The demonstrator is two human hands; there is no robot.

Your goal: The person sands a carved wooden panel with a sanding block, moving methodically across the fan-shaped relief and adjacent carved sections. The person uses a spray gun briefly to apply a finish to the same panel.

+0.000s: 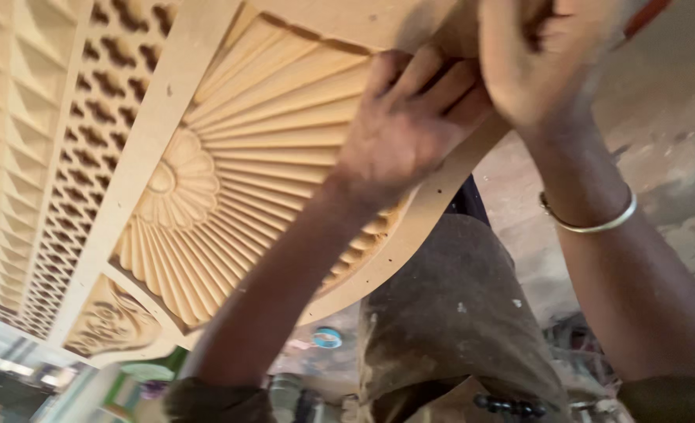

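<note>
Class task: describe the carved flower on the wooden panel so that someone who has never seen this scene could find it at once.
Start at the large pale carved wooden panel under the left hand. Left of that hand, long ridges fan out from the flower rosette. It alone has rounded petals; its neighbours are straight ribs and lattice holes.

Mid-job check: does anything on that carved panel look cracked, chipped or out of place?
Nothing stands out. The tan carved wooden panel shows its sunburst fan and lattice intact where visible. Both hands, left and right, press near its curved edge and are motion-blurred, so the area under them cannot be judged.
</note>
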